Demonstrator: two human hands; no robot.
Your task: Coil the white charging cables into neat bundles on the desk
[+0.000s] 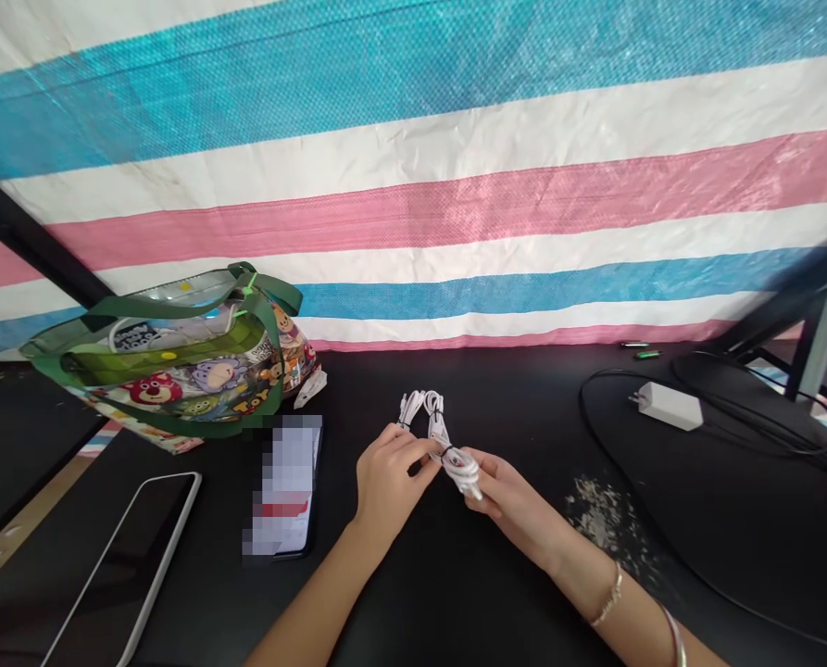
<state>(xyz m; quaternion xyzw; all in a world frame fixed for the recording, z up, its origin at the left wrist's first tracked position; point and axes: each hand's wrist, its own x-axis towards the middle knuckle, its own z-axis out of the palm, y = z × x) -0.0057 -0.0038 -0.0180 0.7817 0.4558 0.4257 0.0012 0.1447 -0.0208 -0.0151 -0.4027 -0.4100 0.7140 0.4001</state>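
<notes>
A coiled white cable (435,428) bound with a small dark tie sits between both hands over the black table (441,593). My left hand (387,475) pinches the bundle near the tie with its fingers closed. My right hand (505,491) grips the lower end of the coil, fingers curled round it. Bracelets circle the right wrist.
A green-handled cartoon tote bag (177,366) stands at the left. A white-edged tablet (118,565) and a phone (286,486) lie near the front left. A white charger (670,406) with black cords rests at the right. Crumbs (600,514) are scattered beside my right arm. A striped tarp hangs behind.
</notes>
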